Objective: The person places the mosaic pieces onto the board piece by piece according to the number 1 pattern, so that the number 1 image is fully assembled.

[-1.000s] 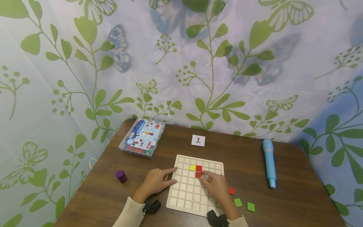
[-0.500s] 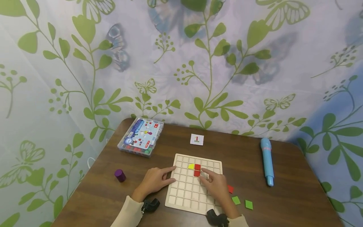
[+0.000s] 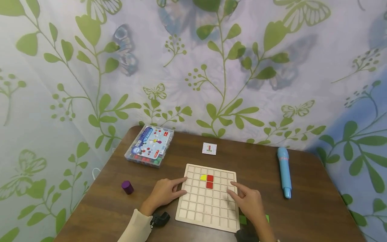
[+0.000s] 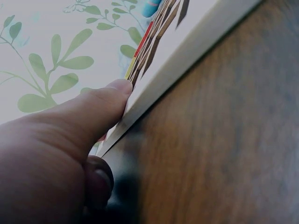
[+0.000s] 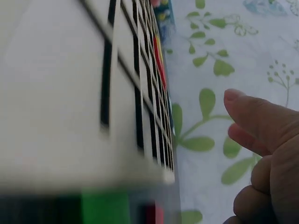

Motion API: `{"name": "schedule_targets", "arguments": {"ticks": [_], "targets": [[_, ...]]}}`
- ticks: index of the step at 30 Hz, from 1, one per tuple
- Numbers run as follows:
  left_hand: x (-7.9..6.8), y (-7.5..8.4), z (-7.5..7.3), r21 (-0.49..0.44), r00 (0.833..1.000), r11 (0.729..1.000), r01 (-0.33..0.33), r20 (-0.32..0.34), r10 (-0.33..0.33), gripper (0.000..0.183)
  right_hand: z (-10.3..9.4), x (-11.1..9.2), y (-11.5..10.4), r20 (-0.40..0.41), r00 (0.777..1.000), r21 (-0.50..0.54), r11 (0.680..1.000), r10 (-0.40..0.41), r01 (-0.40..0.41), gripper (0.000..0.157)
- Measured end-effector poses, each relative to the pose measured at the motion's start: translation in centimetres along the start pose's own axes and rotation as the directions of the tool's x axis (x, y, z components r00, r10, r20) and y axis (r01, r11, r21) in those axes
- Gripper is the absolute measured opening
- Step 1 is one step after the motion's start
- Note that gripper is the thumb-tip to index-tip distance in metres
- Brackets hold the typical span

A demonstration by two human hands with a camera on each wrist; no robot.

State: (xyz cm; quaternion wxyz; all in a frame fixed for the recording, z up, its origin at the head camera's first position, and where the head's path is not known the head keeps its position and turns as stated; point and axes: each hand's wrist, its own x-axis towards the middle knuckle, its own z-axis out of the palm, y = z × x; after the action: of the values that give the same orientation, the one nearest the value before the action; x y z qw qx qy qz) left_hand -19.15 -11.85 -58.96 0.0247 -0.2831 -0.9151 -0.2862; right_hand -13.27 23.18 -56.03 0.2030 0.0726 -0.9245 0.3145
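Note:
A pale wooden grid board (image 3: 199, 208) lies on the table. Two red square tiles (image 3: 209, 185) sit in its upper part, one below the other. Left of the upper one is a yellow tile (image 3: 203, 177) with a curved side. My left hand (image 3: 164, 193) rests thumb and index finger against the board's left edge; its thumb (image 4: 100, 105) touches the rim in the left wrist view. Over the board's right side is my right hand (image 3: 251, 201), thumb and index finger apart with nothing between them. Green tiles (image 3: 243, 219) lie beside the board, partly hidden by that arm.
A small pattern card (image 3: 209, 148) lies behind the board. At the back left is a clear plastic box (image 3: 151, 144) with coloured pieces, and a purple cylinder (image 3: 127, 187) stands in front of it. A blue microphone (image 3: 285, 173) lies on the right.
My right hand has come away from the lower red tile and moved right, now covering the loose red tile beside the board. The left hand stays at the board's edge.

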Motion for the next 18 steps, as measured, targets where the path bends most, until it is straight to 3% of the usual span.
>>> {"name": "schedule_targets", "arguments": {"ticks": [5,10,18], "targets": [[0.1,0.0,0.1,0.010,1.000,1.000,-0.005,-0.010,0.005,0.052,-2.3,-1.2,2.5,0.089,0.990,-0.020,0.994,0.113,-0.111,0.033],[0.1,-0.1,0.0,0.012,1.000,1.000,-0.005,-0.003,0.005,0.052,-3.7,-2.1,4.6,0.115,0.982,-0.068,0.987,0.150,-0.143,0.035],[0.1,0.0,-0.2,0.016,1.000,1.000,-0.021,-0.020,0.022,0.051,-4.4,-2.7,5.6,0.218,0.946,-0.093,0.970,0.241,-0.226,0.038]]}}
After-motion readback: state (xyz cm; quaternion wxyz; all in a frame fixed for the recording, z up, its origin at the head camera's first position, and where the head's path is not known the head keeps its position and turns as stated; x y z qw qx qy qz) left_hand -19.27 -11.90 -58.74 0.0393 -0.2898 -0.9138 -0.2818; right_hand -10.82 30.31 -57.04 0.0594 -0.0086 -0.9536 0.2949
